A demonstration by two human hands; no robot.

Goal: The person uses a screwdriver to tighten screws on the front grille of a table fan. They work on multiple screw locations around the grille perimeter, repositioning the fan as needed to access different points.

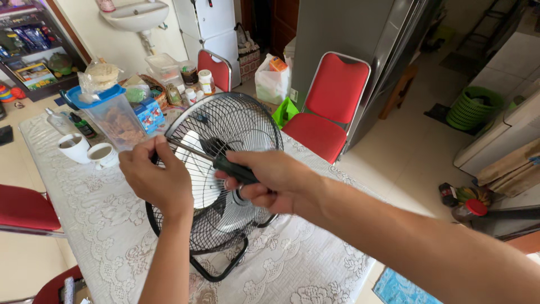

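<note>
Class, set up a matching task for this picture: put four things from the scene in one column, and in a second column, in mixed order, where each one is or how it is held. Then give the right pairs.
Things
1. screwdriver
2. fan
3. two white cups
4. red chair

Places or states
A. stands on the floor behind the table
B. gripped by the handle in the right hand, shaft steadied by the left hand
C. rests on the lace tablecloth, grille facing up and tilted
D. sit on the table left of the fan

Pairs: 1-B, 2-C, 3-D, 4-A
</note>
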